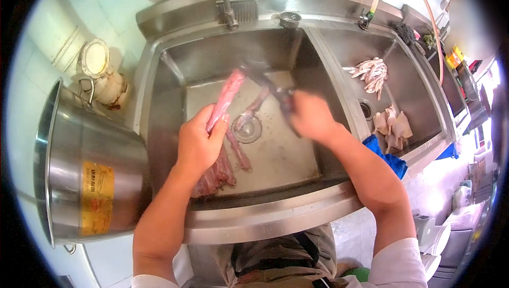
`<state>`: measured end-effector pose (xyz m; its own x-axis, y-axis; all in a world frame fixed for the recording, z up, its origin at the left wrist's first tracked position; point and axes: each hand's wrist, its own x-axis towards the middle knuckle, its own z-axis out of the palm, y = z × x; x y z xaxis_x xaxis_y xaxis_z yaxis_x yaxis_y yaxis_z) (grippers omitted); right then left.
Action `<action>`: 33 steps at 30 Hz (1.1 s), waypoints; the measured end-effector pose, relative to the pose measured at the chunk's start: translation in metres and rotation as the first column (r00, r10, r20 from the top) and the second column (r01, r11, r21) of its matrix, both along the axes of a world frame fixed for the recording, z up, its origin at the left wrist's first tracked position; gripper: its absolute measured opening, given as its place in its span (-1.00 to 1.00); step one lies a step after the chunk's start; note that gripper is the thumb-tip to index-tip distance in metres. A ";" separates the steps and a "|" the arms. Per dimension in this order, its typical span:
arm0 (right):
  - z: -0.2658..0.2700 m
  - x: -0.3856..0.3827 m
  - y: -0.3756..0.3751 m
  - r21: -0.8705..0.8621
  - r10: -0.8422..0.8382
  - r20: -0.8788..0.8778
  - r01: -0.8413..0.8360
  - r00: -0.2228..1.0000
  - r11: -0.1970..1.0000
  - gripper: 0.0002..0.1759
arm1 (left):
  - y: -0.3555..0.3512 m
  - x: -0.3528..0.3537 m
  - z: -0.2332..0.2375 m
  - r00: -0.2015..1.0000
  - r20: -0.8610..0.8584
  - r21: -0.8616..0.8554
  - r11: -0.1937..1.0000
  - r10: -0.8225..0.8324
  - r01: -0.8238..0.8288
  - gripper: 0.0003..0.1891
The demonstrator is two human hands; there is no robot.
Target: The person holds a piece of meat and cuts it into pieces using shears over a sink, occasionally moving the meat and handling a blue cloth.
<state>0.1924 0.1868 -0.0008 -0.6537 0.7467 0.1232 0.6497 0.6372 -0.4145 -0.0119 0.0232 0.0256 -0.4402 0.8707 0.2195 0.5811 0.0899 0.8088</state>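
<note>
My left hand [200,138] is closed round the lower end of a long pink strip of raw meat [229,94], held tilted up over the left sink basin [281,166]. Blurred by motion, my right hand [314,116] grips the dark handle of a knife-like tool [265,82]; its blade end points toward the top of the meat and is too smeared to make out. Below, a thin piece of meat [253,109] lies by the round drain [247,129]. More raw meat pieces [216,174] rest on the basin floor beneath my left forearm.
The right basin [339,44] holds a pile of pale pieces like poultry feet [372,73] and several flat pale pieces [392,128]. A blue cloth [386,156] hangs over its front edge. A large steel pot [127,182] stands left. A tap [228,10] rises behind.
</note>
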 end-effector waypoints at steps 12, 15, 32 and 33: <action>-0.019 0.001 0.013 -0.043 -0.029 -0.017 0.028 0.999 0.999 -0.80 | 0.001 -0.001 -0.008 0.978 0.207 -0.028 0.999 -0.014 0.020 -0.72; -0.018 0.002 0.008 -0.104 -0.051 -0.038 0.046 0.998 0.993 -0.82 | 0.004 -0.005 -0.005 0.766 0.642 -0.107 0.993 0.036 0.043 -0.66; -0.011 -0.010 -0.032 0.057 0.269 -0.061 -0.266 0.961 0.962 -0.74 | 0.003 -0.012 0.006 0.242 0.970 0.038 0.999 -0.033 -0.014 -0.72; -0.012 -0.011 -0.035 0.072 0.295 -0.052 -0.291 0.954 0.954 -0.73 | 0.003 -0.012 0.008 0.249 0.968 -0.003 0.999 0.015 -0.048 -0.71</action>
